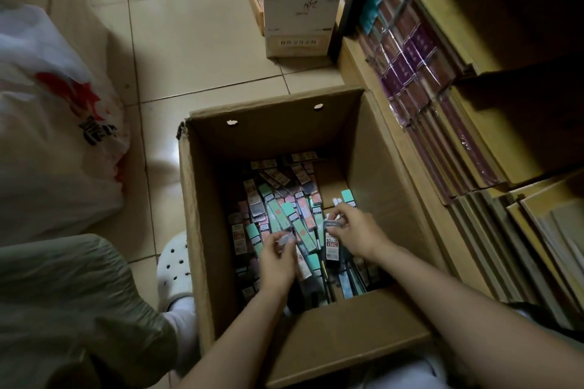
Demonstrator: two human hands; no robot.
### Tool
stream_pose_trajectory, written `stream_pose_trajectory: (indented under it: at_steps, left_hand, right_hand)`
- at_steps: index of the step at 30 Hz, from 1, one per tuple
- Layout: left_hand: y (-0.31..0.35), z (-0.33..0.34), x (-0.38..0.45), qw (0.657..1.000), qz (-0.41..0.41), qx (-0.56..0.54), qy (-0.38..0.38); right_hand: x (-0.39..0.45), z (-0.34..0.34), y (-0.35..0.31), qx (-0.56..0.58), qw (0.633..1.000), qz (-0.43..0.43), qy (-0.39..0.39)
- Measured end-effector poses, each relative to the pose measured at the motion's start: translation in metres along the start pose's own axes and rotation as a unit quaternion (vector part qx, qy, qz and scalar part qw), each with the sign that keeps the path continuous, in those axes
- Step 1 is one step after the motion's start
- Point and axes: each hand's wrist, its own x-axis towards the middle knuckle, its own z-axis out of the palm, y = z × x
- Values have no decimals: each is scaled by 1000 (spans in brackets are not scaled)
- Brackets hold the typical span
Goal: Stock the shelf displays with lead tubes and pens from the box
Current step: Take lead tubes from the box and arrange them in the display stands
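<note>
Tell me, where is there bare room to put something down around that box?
Bare floor tiles lie between the plastic bag, the cardboard box and the small white carton. Inside the box, a bare patch shows near its right wall. Elsewhere packets crowd it, and both hands are in there.

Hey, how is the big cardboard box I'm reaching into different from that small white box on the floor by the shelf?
The cardboard box is plain brown, much larger and deep, its top open; the small white box carries print and looks torn open at the top. Loose packets fill the cardboard box, with the left hand and right hand both inside; nothing touches the white one. Both sit on the tiled floor.
</note>
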Motion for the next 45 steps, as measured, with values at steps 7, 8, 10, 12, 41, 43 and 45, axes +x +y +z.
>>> stream_pose_trajectory:
  at_steps: [7,8,10,12,41,43,45]
  left_hand:
    - [10,-3,-2,996,-5,-87,-2]
    - [13,-2,-2,998,10,-62,-18]
    - [16,-3,-4,997,39,-30,-52]
    - [18,-4,-4,996,56,0,-66]
    - [52,-23,-14,992,79,-49,81]
    - [49,-26,-18,991,56,-62,101]
    - [44,-29,-18,992,50,-59,101]
  right_hand:
    - [-7,6,-25,121,991,-9,-49]
    - [-6,10,-27,125,991,-9,-53]
    - [0,16,-29,128,991,-10,-43]
    - [8,21,-29,139,990,-8,-39]
    - [-2,53,-16,-99,993,24,65]
    - [-6,57,-15,-75,995,25,67]
    - [-7,58,-12,-64,995,23,66]
